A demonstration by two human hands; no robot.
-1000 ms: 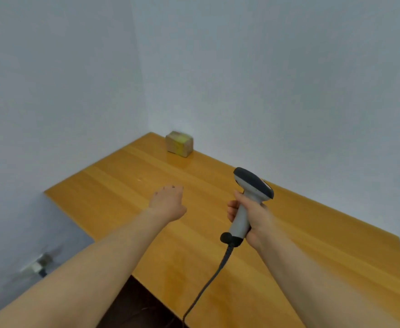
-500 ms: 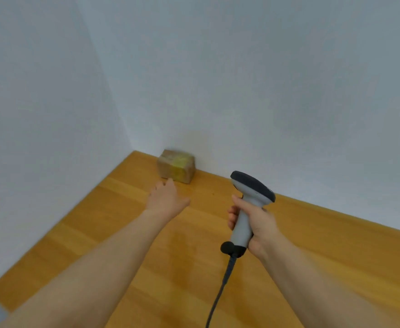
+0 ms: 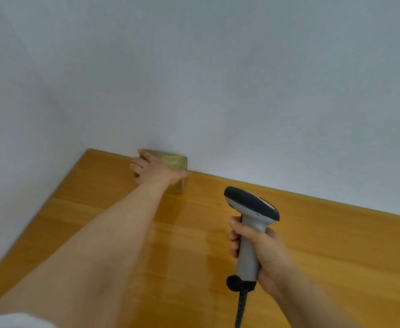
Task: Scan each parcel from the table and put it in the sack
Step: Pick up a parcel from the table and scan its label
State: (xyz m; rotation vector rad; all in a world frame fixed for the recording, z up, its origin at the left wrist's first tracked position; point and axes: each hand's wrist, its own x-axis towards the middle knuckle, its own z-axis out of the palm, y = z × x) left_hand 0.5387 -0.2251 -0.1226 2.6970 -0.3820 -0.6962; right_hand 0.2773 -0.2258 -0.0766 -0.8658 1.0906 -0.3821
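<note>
One parcel point(image 3: 175, 162), brown with a yellow-green patch, at the far left corner of the desk point(image 3: 324, 245), by the wall. Left hand point(image 3: 156, 170) lies over its top, fingers bent down its left side, thumb at its right, gripping it. Right hand point(image 3: 262, 252), near right, wrapped round the grey handle of a scanner point(image 3: 251, 209); cable point(image 3: 241, 308) hangs below.

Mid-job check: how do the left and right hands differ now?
The left hand is stretched far out, on the parcel by the wall; the right hand is close in. The left hand grips the parcel from above; the right hand wraps the upright handle of the scanner. Both hold something.
</note>
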